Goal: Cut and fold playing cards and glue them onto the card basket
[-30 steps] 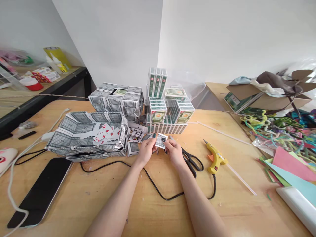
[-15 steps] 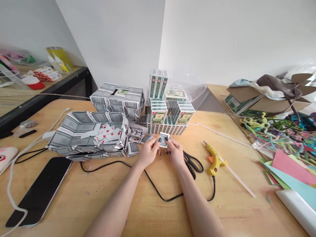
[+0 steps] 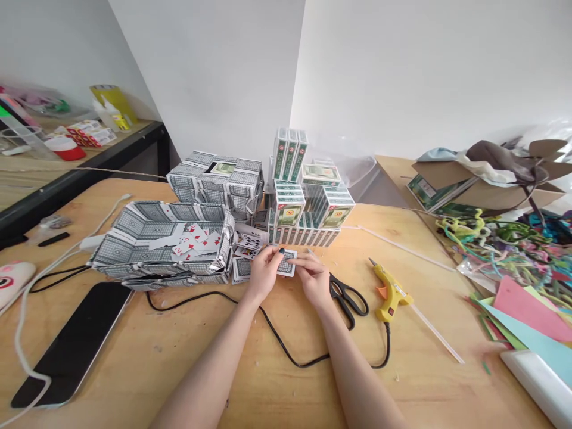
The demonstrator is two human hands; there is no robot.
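Observation:
My left hand (image 3: 266, 271) pinches a playing card (image 3: 287, 263) with a patterned grey back, its thumb lying on top. At the card's right edge, my right hand (image 3: 314, 273) touches it with its fingertips; whether that hand grips the card I cannot tell. Left of my hands lies a loose stack of playing cards (image 3: 242, 269), with face-up cards (image 3: 248, 240) behind it. Beside them stands an open box made of cards (image 3: 165, 268), holding scattered red-suit cards (image 3: 196, 241). Black-handled scissors (image 3: 351, 299) rest near my right wrist.
A yellow glue gun (image 3: 391, 292) with its cord lies to the right. Card packs (image 3: 308, 232) are stacked at the back, next to a second card-built box (image 3: 214, 182). A phone (image 3: 71, 345) lies at left; pipe cleaners (image 3: 513, 244) and coloured paper (image 3: 531, 310) at right.
The card has turned from upright to lying sideways and shifted slightly left. My right hand has loosened its earlier hold, and its fingers now stretch toward the card's edge.

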